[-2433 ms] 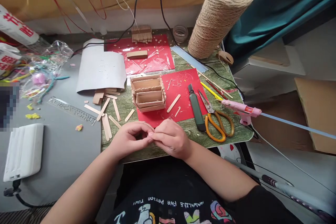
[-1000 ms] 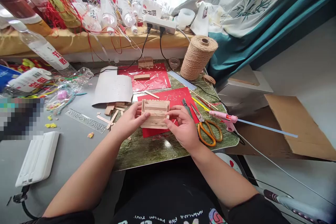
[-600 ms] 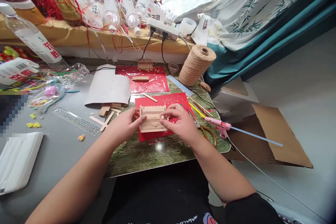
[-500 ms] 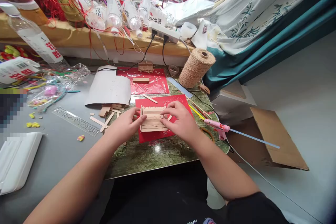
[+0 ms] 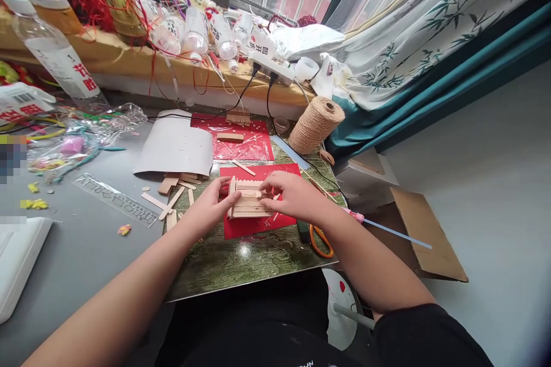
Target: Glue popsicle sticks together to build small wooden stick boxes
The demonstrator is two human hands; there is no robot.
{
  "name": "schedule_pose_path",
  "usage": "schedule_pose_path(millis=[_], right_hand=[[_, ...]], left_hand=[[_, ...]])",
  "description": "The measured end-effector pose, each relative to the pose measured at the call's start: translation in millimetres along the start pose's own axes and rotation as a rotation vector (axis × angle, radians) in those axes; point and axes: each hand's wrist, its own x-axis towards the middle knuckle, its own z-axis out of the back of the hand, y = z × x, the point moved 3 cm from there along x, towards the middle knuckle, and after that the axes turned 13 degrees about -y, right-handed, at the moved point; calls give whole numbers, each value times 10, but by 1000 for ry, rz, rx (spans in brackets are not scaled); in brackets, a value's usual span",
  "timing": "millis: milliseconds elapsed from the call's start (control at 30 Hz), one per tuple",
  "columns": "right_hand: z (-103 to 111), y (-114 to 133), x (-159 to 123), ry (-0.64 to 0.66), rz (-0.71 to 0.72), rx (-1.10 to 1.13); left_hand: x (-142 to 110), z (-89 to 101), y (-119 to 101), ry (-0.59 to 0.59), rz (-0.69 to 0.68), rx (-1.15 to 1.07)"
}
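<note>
A small box-like model built of craft sticks [image 5: 252, 206] rests over a red sheet [image 5: 235, 231], its back edge scalloped by the sticks' rounded ends. My left hand [image 5: 215, 198] grips its left side, thumb in front and fingers behind. Over the right part of the model, my right hand [image 5: 286, 196] has thumb and forefinger curled around a small pale wooden piece [image 5: 259, 194]. The fingers partly hide that piece, and whether it touches the model I cannot tell. One loose craft stick [image 5: 243, 167] lies just behind.
Loose sticks lie left of the model, near a white curved sheet [image 5: 174, 146] and a clear ruler [image 5: 116, 199]. Orange-handled scissors [image 5: 322, 242] and a pink glue gun [image 5: 355, 215] are to the right, partly behind my forearm. A twine spool [image 5: 316, 126] stands farther back.
My right hand has shifted from the model's right edge inward over it, and the small wooden piece shows at its fingertips. The left hand keeps its hold. The view has turned slightly.
</note>
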Motion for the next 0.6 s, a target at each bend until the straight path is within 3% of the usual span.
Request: schedule_pose_path(millis=[100, 367, 600], right_hand=[[-13, -46, -90, -71, -47, 63], [-125, -49, -65, -192, 32, 72], [-125, 43, 196, -15, 43, -47]], left_hand=[[-15, -1, -10, -6, -11, 5], [-35, 2, -64, -19, -18, 55], [-35, 3, -49, -10, -5, 40]])
